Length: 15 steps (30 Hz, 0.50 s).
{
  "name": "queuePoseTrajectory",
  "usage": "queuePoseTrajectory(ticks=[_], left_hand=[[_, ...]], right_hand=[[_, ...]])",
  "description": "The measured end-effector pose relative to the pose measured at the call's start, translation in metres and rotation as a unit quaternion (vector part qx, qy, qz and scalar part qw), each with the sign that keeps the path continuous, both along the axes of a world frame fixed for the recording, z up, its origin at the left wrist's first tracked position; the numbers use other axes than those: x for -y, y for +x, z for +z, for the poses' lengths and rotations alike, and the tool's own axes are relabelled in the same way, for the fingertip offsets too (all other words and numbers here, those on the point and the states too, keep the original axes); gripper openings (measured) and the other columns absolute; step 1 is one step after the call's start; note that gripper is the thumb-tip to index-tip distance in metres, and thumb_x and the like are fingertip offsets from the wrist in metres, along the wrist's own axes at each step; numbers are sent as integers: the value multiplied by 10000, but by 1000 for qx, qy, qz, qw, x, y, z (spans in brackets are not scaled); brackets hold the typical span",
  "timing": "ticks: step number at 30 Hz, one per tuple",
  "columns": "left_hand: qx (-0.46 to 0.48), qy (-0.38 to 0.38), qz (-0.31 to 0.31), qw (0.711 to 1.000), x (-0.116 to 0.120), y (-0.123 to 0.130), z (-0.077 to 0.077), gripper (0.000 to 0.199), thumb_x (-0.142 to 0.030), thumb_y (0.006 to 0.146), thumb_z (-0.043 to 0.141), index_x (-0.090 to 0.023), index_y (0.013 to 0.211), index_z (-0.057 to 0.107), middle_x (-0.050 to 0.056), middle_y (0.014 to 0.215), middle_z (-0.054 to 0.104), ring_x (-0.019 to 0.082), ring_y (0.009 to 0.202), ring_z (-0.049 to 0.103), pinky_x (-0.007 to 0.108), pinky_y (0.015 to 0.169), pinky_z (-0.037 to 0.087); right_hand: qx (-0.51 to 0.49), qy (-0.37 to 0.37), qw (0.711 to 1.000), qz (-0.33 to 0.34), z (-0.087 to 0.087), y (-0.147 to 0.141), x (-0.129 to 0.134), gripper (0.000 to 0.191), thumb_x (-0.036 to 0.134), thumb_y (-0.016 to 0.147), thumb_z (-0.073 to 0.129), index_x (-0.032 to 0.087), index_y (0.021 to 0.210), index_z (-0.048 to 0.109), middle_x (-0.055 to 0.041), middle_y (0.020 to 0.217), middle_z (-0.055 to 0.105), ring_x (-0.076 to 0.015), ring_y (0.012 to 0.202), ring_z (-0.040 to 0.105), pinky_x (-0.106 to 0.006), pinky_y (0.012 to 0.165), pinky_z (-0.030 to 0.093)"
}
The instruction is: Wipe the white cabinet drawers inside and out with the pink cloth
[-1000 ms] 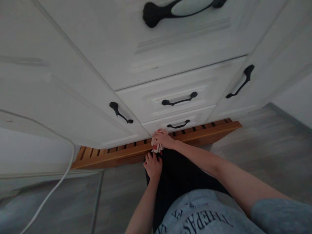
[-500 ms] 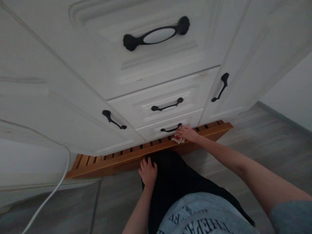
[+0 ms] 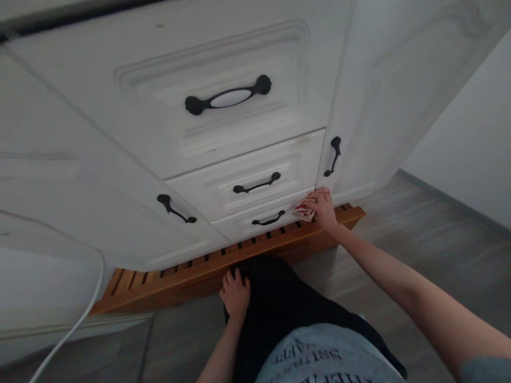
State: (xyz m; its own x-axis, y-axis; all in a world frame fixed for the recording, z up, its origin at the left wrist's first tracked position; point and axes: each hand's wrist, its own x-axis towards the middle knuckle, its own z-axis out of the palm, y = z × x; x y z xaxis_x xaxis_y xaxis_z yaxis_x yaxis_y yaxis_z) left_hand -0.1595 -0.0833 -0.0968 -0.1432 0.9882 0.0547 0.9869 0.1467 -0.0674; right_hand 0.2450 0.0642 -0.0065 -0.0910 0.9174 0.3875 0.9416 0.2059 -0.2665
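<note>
A crumpled red-and-white cloth [image 3: 303, 210] is held under the right hand [image 3: 322, 209] at the right end of the lowest drawer [image 3: 239, 226], beside the seam where the right-hand door [image 3: 361, 154] is met. The cloth is gripped by bent fingers set close together; some of it is left showing to the left of the hand and a little at the far side of the fingertips. How the thumb is placed cannot be told.

The left hand [image 3: 235, 294] is rested on the knee of the black trousers [image 3: 275, 303], well apart from the cloth, with its fingers slightly spread and nothing seen to be held.

By the right hand, a dark handle [image 3: 333, 157] is mounted on the door, on the far side of the cloth, and another dark handle [image 3: 268, 218] is fixed to the lowest drawer, to the left of it. Along the foot of the white cabinet, a slatted wooden ledge [image 3: 191, 274] is set, its front rail being placed just beyond the knee. On the near left, a white cord [image 3: 72, 332] is seen hanging. Grey floor [image 3: 399, 229] is shown on the right.
</note>
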Motion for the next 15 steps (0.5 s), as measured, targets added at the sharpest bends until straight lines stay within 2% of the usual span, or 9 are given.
queuePoseTrajectory(ticks=[4, 7, 9, 12, 15], left_hand=[[27, 5, 0, 1000, 3, 2, -6, 478, -309, 958, 420, -156, 1393, 550, 221, 1459, 489, 369, 1364, 439, 525, 966, 474], [62, 11, -2, 998, 8, 0, -7, 484, -290, 954, 426, -161, 1406, 542, 225, 1480, 476, 372, 1398, 410, 550, 1005, 456], [94, 16, 0, 995, 12, -2, -5, 484, -278, 947, 435, -164, 1405, 541, 224, 1490, 466, 377, 1413, 394, 566, 1025, 444], [160, 29, 9, 987, 18, 0, 3, 481, -223, 921, 439, -144, 1380, 556, 235, 1510, 428, 399, 1439, 352, 618, 1064, 403], [254, 35, -4, 967, 20, 25, 17, 495, -157, 884, 445, -162, 1366, 559, 208, 1536, 387, 364, 1468, 311, 621, 1131, 339]], right_hand=[[-49, -52, 997, -28, -32, -16, 15, 274, 205, 947, 559, 315, 1063, 782, -82, 1198, 658, -287, 1195, 472, -455, 1088, 301], [-103, -79, 989, -70, -50, -20, 27, 357, 129, 933, 483, 273, 1044, 790, -125, 1123, 665, -294, 1112, 515, -481, 1052, 327], [-154, -89, 980, -88, -54, -20, 34, 426, 96, 919, 422, 246, 1095, 780, -150, 1111, 658, -291, 1074, 534, -479, 1028, 350], [-247, -101, 961, -74, -52, -18, 47, 450, 87, 864, 446, 235, 1150, 760, -141, 1112, 662, -275, 1056, 563, -443, 1016, 390], [-355, -114, 925, -68, -48, -12, 70, 398, 169, 817, 553, 228, 1167, 735, -114, 1110, 684, -272, 1043, 605, -438, 1007, 439]])
